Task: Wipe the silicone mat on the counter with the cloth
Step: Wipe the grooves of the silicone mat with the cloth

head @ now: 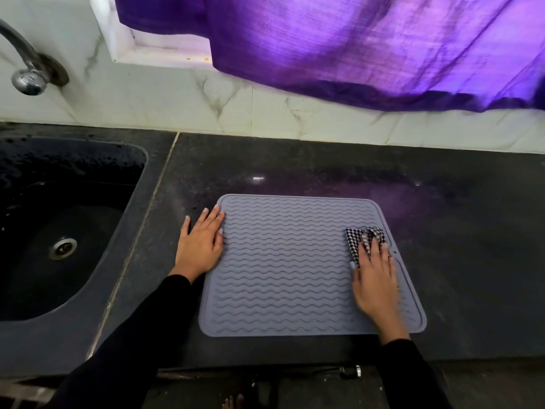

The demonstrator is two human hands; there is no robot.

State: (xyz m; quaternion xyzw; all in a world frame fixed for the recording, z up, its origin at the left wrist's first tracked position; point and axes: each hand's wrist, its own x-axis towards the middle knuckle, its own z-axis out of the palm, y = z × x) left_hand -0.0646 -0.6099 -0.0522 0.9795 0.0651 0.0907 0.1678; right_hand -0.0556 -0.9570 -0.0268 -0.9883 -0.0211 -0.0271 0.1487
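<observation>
A grey silicone mat [289, 261] with wavy ridges lies flat on the dark counter [324, 166]. My left hand [200, 243] rests flat at the mat's left edge, fingers spread, fingertips touching the rim. My right hand [376, 281] presses a black-and-white checked cloth [361, 240] onto the mat near its right edge. The cloth is bunched and partly hidden under my fingers.
A black sink [97, 261] with a metal drain [62, 247] lies to the left, below a chrome tap [28, 69]. A purple curtain [354, 45] hangs over the marble-tiled back wall. The counter's front edge runs just below the mat.
</observation>
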